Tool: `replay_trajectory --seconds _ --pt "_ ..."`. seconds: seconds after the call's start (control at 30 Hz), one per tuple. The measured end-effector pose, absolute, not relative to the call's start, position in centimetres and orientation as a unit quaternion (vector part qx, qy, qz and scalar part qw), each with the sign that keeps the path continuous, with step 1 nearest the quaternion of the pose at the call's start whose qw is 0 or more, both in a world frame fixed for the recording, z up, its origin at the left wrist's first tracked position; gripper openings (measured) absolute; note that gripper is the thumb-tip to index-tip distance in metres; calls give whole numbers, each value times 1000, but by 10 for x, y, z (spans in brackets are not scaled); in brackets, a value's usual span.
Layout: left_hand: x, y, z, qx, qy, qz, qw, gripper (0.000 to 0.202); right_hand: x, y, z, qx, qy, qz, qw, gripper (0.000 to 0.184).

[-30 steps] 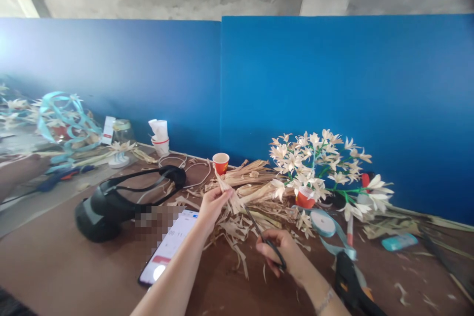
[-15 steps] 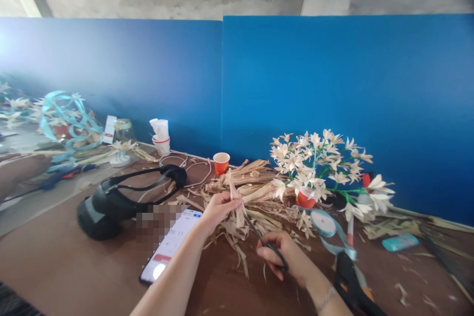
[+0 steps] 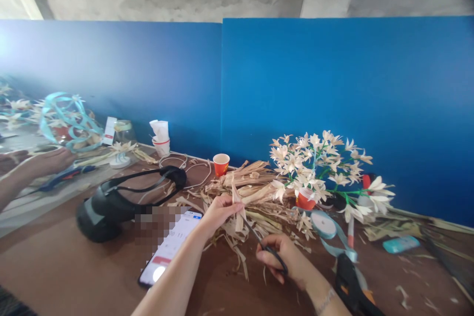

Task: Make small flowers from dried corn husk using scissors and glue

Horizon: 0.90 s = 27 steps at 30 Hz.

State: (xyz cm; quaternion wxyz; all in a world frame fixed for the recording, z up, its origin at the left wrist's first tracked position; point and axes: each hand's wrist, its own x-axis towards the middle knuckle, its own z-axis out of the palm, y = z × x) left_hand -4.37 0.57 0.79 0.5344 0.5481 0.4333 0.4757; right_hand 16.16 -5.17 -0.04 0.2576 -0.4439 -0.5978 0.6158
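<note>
My left hand [image 3: 221, 211] pinches a piece of pale dried husk [image 3: 235, 191], whose pointed end sticks up above the fingers. Dark-handled scissors [image 3: 273, 252] are gripped in my right hand [image 3: 278, 256], their blades angled up and left to the lower end of the husk. Whether the blades touch it I cannot tell. Beneath and behind both hands lies a heap of dried husks [image 3: 255, 182] with loose strips. To the right, cream husk flowers [image 3: 314, 160] on green stems stand in a red paper cup [image 3: 305, 200].
A phone [image 3: 172, 247] and a black headset [image 3: 107, 207] lie left of my forearm. At right are a light blue ribbon roll [image 3: 323, 223], a black glue gun [image 3: 353, 286] and a turquoise packet [image 3: 401, 244]. Another person's hand [image 3: 52, 162] is at far left. A blue partition [image 3: 333, 74] stands behind.
The other person's hand at far left has come further into view, moving right. My own hands, the husk and the scissors stay almost where they were.
</note>
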Motion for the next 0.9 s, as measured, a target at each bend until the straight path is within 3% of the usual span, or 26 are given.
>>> replay_trajectory --seconds 0.33,0.57,0.63,0.77,0.9 --pt "-42 7 6 539 439 492 524 32 162 -50 -5 -446 -604 606 261 28" --pt "-37 8 8 485 419 568 517 27 159 -52 -1 -441 -585 602 318 22" --pt "-34 5 10 516 441 571 463 25 159 -52 -2 -439 -584 596 333 23" --pt "-28 -7 19 661 443 550 254 9 158 -50 -6 -443 -585 562 381 31" --pt "-22 -14 23 654 430 569 252 10 156 -52 -10 -461 -582 518 424 35"
